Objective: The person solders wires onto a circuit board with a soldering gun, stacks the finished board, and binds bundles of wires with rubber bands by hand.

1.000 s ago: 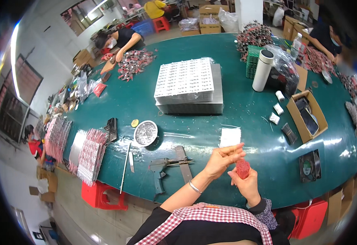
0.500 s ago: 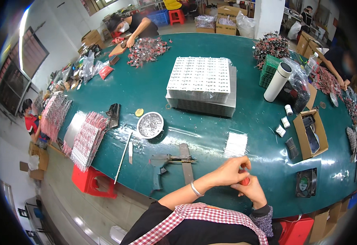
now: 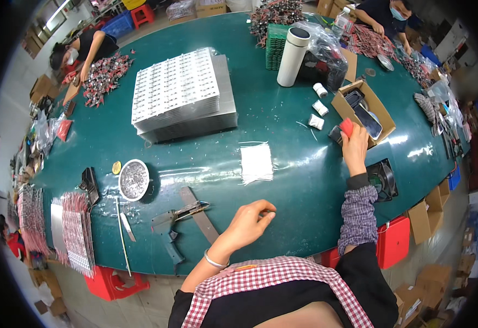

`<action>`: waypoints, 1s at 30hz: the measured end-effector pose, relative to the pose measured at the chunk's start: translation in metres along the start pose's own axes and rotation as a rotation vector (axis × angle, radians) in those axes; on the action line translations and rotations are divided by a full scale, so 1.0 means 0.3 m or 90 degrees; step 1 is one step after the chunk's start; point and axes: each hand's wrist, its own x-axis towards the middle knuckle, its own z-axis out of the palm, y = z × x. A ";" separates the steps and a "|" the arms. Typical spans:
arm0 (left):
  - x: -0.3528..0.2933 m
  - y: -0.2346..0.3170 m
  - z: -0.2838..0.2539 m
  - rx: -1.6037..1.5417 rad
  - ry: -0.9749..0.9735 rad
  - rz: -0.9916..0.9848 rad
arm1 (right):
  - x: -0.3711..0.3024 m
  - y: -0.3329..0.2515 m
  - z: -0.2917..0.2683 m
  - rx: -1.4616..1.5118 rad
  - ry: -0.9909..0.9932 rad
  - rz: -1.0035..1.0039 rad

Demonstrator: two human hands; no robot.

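My right hand reaches out to the right and grips a small red object, whose kind I cannot make out. It is at the near left side of an open cardboard box that has a phone in it. A dark grey bundle lies partly hidden beside the red object. My left hand hovers over the near edge of the table, thumb and fingers pinched together; whatever may be between them is too small to tell. Beyond it lies a stack of thin white strips.
A glue gun lies left of my left hand, across a flat metal bar. Stacked white panels, a white bowl and a white flask stand farther off. A black fan sits beside my right forearm. Two people work across the table.
My hands were together around the red object. Now they are apart: the right has carried it out to the box, and the left stays near me. The view has turned right.
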 end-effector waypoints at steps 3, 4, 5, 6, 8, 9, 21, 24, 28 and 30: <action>-0.003 -0.015 0.015 0.077 -0.061 0.046 | -0.018 -0.034 0.014 -0.095 -0.003 0.020; -0.003 -0.016 0.015 0.136 -0.094 0.067 | -0.025 -0.053 0.016 -0.129 0.025 0.013; -0.004 -0.024 0.016 0.141 -0.103 0.080 | -0.030 -0.070 0.009 -0.133 0.074 -0.015; -0.002 -0.026 0.016 0.139 -0.094 0.072 | -0.029 -0.116 -0.004 -0.126 0.070 -0.023; -0.008 -0.031 0.011 0.147 -0.092 0.087 | -0.044 -0.246 -0.018 0.122 -0.004 -0.214; -0.011 -0.032 0.012 0.146 -0.086 0.081 | -0.061 -0.327 -0.026 0.179 -0.133 -0.287; -0.049 -0.043 -0.011 0.162 -0.120 0.094 | -0.128 -0.590 0.123 0.162 -0.487 -0.515; -0.050 -0.047 -0.016 0.155 -0.099 0.114 | -0.132 -0.624 0.101 0.170 -0.445 -0.555; -0.045 -0.044 -0.012 0.149 -0.113 0.127 | -0.168 -0.638 0.096 0.138 -0.400 -0.588; -0.045 -0.045 -0.012 0.151 -0.123 0.132 | -0.192 -0.630 0.143 0.045 -0.300 -0.591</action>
